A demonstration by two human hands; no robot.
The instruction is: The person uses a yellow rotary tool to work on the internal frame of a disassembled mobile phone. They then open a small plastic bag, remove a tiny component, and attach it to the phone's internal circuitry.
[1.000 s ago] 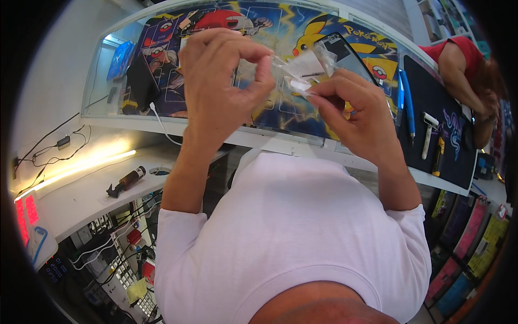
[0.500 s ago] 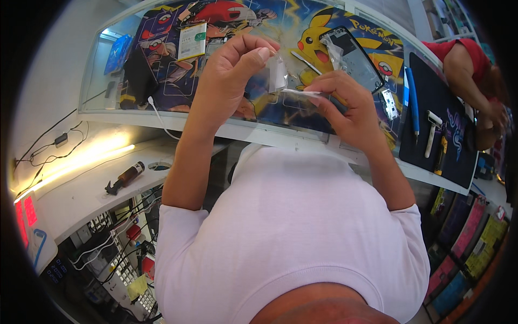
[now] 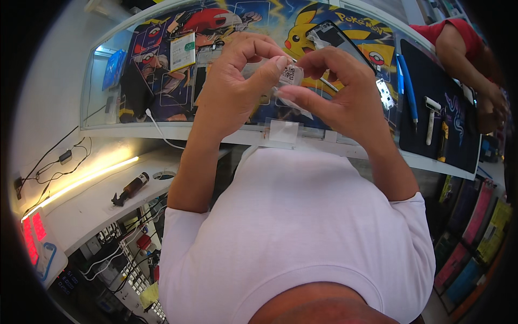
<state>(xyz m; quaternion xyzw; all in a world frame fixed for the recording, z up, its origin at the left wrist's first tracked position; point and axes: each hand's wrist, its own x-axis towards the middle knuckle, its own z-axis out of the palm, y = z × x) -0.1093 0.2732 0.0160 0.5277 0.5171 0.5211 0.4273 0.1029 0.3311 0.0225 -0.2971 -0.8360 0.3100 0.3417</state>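
Observation:
A small clear plastic piece with a white square-code label [image 3: 291,75] is held up between my hands above the table. My left hand [image 3: 237,83] pinches its left side with thumb and forefinger. From the right, my right hand [image 3: 350,89] grips it, thumb below and fingers above; the fingers partly cover it. A clear packet with a white insert [image 3: 283,132] lies at the table's near edge, below both hands. Behind my right hand is a dark phone housing [image 3: 341,42] with clear film on one corner.
A flat white battery [image 3: 183,52] lies left of my left hand. On the right are a metal phone part [image 3: 384,94], a blue pen-like tool [image 3: 408,94], a white-handled roller [image 3: 431,120] and a yellow cutter [image 3: 443,139]. Another person's arm [image 3: 467,67] is at the far right.
The clear packet has left my left hand and now lies at the table's near edge. My hands have come together on the labelled plastic piece.

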